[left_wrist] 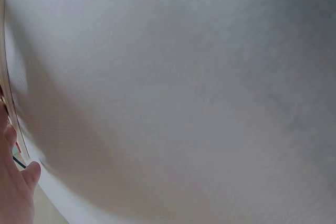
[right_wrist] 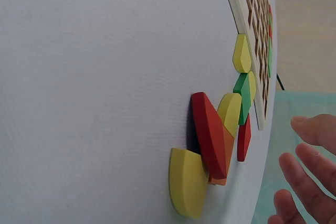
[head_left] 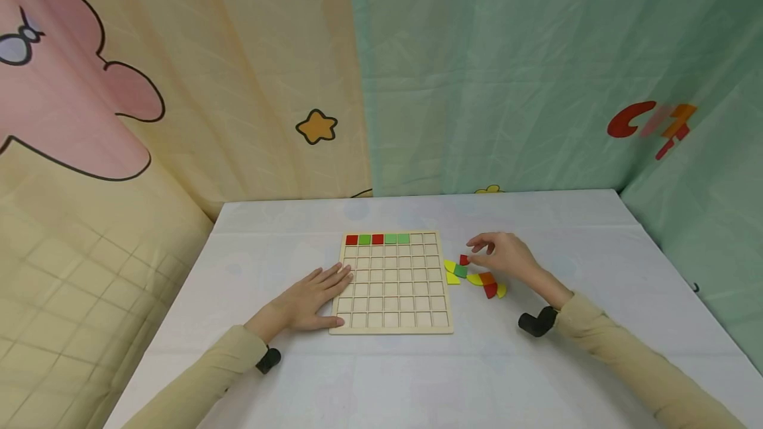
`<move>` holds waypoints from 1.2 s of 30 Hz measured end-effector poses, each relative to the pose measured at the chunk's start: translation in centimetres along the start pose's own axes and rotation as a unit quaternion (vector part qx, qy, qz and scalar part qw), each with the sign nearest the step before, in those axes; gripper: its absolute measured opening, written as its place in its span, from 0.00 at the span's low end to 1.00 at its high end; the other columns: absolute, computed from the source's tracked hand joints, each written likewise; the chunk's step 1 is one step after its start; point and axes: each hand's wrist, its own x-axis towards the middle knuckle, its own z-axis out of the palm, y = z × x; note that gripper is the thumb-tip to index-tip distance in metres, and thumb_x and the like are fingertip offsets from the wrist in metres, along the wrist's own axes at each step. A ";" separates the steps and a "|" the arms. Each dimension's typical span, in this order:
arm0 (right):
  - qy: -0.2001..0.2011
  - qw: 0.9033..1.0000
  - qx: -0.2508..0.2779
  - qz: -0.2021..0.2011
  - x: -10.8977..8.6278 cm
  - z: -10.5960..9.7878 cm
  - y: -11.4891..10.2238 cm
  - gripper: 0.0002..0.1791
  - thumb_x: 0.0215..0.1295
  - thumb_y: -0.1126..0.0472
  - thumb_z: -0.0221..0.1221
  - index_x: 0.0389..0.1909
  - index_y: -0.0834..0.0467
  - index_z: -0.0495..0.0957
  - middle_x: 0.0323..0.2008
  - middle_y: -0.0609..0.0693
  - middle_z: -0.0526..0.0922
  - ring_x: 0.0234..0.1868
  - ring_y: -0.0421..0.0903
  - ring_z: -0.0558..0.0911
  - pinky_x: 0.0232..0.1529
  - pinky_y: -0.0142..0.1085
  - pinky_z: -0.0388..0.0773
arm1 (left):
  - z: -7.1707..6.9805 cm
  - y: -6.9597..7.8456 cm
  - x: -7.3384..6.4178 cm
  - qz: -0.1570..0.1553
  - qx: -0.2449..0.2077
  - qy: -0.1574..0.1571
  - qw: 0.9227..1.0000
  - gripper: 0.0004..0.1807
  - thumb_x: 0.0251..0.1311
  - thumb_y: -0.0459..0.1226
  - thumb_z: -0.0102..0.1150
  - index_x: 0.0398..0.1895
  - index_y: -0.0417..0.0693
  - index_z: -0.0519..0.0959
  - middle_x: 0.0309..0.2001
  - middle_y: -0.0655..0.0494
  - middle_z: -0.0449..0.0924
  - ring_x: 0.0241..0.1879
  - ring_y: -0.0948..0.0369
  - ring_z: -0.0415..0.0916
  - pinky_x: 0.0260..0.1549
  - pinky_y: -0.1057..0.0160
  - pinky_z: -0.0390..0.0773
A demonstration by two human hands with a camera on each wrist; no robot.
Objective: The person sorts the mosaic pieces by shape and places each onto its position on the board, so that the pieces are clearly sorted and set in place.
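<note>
A pale wooden grid board [head_left: 393, 331] lies on the table, with red and green square tiles [head_left: 377, 239] in its top row. My left hand [head_left: 311, 298] rests on the board's left edge, fingers spread and thumb near the bottom corner. Beyond the right edge, my right hand [head_left: 507, 255] hovers over a small pile of loose pieces, thumb and fingers apart and nothing between them. Nearest to it is a red square piece [head_left: 463, 259]. Beside that lie a green piece [right_wrist: 242, 98], a larger red piece [right_wrist: 209, 135] and several yellow pieces [right_wrist: 187, 182].
The white-covered table [head_left: 393, 382] ends at the back against a hanging cloth [head_left: 477, 85] with cartoon prints. Black wrist cameras [head_left: 538, 322] sit under both sleeves. An orange piece [right_wrist: 229, 142] leans under the larger red one.
</note>
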 end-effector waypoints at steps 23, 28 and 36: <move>0.003 1.000 -0.011 -0.025 -1.7 1.6 0.3 0.14 0.53 0.54 0.70 0.40 0.55 0.84 0.31 0.44 0.84 0.38 0.46 0.76 0.37 0.38 0.75 | 0.2 -0.1 -0.1 0.003 0.004 0.009 1.000 0.49 0.62 0.67 0.43 0.77 0.49 0.44 0.78 0.52 0.42 0.77 0.52 0.40 0.72 0.44 0.49; 0.009 1.000 -0.019 -0.023 -1.8 1.9 0.4 0.14 0.50 0.54 0.71 0.38 0.54 0.83 0.31 0.44 0.84 0.37 0.44 0.75 0.36 0.37 0.74 | 0.1 -0.1 -0.1 0.000 0.001 0.004 1.000 0.49 0.62 0.67 0.42 0.77 0.50 0.44 0.78 0.53 0.41 0.77 0.53 0.39 0.72 0.44 0.48; 0.009 1.000 -0.029 -0.007 -1.9 2.2 0.4 0.14 0.48 0.53 0.72 0.35 0.52 0.82 0.31 0.45 0.82 0.36 0.44 0.71 0.33 0.33 0.69 | 0.1 0.0 0.0 0.002 -0.002 0.005 1.000 0.49 0.62 0.66 0.43 0.77 0.49 0.45 0.78 0.52 0.41 0.77 0.52 0.40 0.72 0.44 0.48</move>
